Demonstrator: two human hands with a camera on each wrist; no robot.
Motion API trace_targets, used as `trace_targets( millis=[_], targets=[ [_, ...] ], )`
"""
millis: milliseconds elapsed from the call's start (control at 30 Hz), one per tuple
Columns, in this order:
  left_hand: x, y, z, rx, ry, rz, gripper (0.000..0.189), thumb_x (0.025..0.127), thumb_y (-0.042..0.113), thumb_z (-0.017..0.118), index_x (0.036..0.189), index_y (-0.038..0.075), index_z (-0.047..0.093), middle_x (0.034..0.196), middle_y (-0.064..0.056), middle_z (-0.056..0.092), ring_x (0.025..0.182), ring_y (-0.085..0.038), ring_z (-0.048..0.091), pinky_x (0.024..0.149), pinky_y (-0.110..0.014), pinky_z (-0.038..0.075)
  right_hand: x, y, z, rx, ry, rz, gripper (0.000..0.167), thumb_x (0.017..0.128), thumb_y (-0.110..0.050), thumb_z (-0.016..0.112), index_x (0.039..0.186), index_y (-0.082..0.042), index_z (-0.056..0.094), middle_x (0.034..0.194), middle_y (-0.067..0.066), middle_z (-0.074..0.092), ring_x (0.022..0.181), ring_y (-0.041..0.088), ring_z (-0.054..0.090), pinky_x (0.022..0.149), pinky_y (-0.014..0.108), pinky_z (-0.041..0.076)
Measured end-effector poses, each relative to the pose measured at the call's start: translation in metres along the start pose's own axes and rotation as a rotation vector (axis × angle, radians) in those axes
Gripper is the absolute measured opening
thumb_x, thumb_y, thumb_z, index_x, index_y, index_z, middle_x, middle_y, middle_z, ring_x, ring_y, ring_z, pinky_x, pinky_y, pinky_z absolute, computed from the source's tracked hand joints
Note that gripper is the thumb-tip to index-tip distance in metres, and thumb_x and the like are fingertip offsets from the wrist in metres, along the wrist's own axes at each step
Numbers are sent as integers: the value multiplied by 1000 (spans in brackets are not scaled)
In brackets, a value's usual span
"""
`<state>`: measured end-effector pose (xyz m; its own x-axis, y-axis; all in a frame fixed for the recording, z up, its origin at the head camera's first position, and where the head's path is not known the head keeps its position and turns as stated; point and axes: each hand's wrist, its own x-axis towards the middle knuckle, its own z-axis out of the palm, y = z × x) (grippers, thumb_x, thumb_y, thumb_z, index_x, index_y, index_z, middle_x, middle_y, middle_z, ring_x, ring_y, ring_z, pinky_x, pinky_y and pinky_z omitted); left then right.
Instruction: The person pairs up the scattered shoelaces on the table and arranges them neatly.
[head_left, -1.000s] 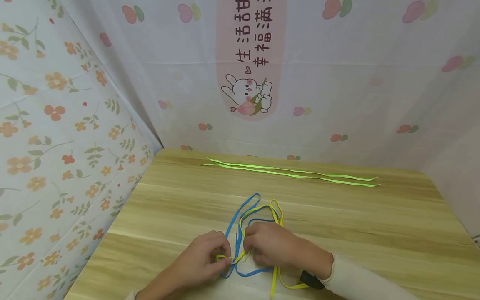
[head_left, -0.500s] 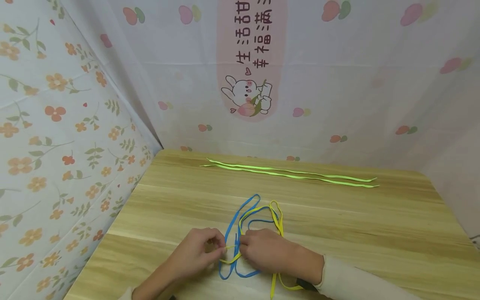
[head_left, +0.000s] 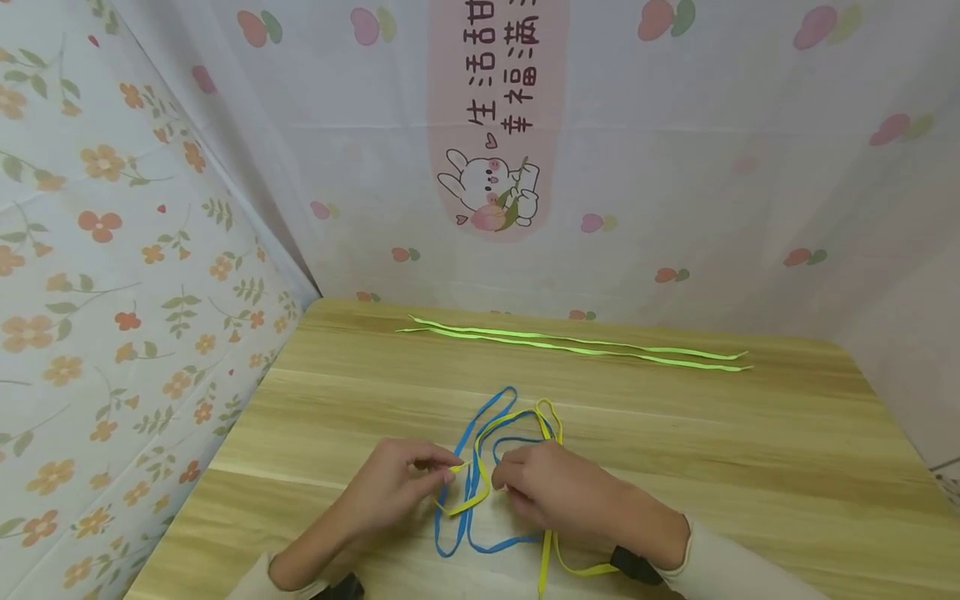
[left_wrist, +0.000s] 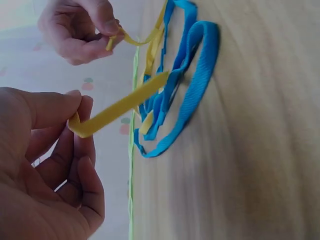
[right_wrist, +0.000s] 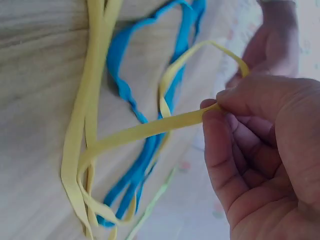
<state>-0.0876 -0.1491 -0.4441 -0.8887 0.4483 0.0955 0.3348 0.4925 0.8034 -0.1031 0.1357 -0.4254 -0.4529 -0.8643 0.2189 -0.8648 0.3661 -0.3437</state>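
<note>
A yellow shoelace point(head_left: 471, 503) runs over a blue shoelace point(head_left: 495, 549) lying in long loops on the table. My left hand point(head_left: 401, 487) pinches the yellow lace near one end between thumb and index finger; the left wrist view shows the yellow strip point(left_wrist: 120, 107) slanting away from the fingertips. To its right, my right hand point(head_left: 558, 487) also pinches yellow lace, and in the right wrist view a yellow length point(right_wrist: 150, 129) stretches from those fingertips. A short yellow tip point(left_wrist: 111, 43) pokes out below the right fingers. The right hand hides part of both laces in the head view.
Two lime-green laces point(head_left: 547, 337) lie nearly straight and side by side toward the back of the wooden table point(head_left: 337, 392). Behind it hangs a printed cloth point(head_left: 637, 167), with a floral cloth point(head_left: 150, 275) on the left. Dark straps point(head_left: 636, 565) show at the wrists.
My hands have moved apart: the right one shifts right, the left one slightly up. The yellow end between them now shows at the left fingertips. The green laces stay put.
</note>
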Motion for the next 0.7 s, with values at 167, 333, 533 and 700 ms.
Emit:
trace_targets(
  millis=[167,333,533,700],
  targets=[
    [5,4,-5,-11,31,-30,6,101,14,81,105,13,86,98,12,80,92,-7,72,87,-33,58,-12,6,-16,84,91,98,17,91,5,73,96,-11,77,89,-10,67,76,-3,54,68,14,49],
    [11,9,-12,-52,55,-55,5,102,20,81,104,17,84,97,15,77,94,-11,70,87,-37,58,-29,13,-34,122,244,200,21,86,6,75,89,-16,75,84,-15,66,73,-2,57,64,19,53],
    [22,18,-26,-144,77,-47,8,104,23,79,107,17,81,103,9,77,100,-19,71,87,-39,58,-51,19,-58,232,416,296,31,90,7,81,91,-24,76,84,-18,68,71,2,63,59,25,55],
    [34,25,-34,-237,108,-18,7,104,16,78,108,12,80,103,2,77,99,-23,70,85,-34,57,-67,23,-77,261,531,380,28,95,2,83,97,-26,80,88,-12,74,74,8,67,63,25,55]
  ],
)
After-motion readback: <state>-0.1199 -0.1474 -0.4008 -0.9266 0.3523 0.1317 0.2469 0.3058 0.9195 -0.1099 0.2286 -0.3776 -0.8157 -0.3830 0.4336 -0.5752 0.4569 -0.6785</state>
